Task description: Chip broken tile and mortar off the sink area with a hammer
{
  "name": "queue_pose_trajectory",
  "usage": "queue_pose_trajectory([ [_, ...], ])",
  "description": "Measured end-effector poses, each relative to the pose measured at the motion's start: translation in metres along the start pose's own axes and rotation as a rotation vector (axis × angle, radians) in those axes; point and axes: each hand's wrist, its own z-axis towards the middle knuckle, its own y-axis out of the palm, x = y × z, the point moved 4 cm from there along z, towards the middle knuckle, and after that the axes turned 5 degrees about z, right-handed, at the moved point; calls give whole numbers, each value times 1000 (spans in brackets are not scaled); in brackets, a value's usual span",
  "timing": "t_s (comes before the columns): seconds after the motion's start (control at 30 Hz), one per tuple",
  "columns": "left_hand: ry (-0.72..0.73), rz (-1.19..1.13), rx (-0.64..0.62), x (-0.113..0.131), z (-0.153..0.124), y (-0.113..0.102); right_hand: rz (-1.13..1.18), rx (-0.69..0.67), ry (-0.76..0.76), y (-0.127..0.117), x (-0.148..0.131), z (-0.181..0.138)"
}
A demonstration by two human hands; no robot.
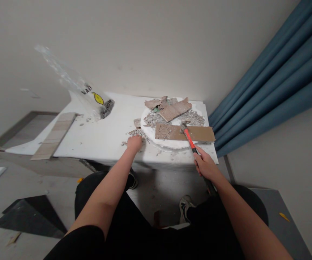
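One red-and-black, metal-headed hammer (189, 138), clasped in my right hand (205, 165), I judge head-heavy and rigid, best gripped low. My left hand (135, 143) curls; its contents I cannot tell.

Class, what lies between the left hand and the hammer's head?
Head view: loose fragments, the rim of the white disc, then the left part of the brown strip.

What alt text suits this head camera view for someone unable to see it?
The right hand grips a red and black hammer, its head at a brown board across a white disc strewn with rubble. The left hand is beside loose fragments on a white table.
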Motion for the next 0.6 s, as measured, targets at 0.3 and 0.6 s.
queue_pose_trajectory([
  [0.3, -117, -128, -12, -17, 5, -3, -38, -4, -17, 1, 1, 1],
  [0.6, -37, -24, -76, -1, 1, -7, -76, 17, -43, -1, 2, 1],
])
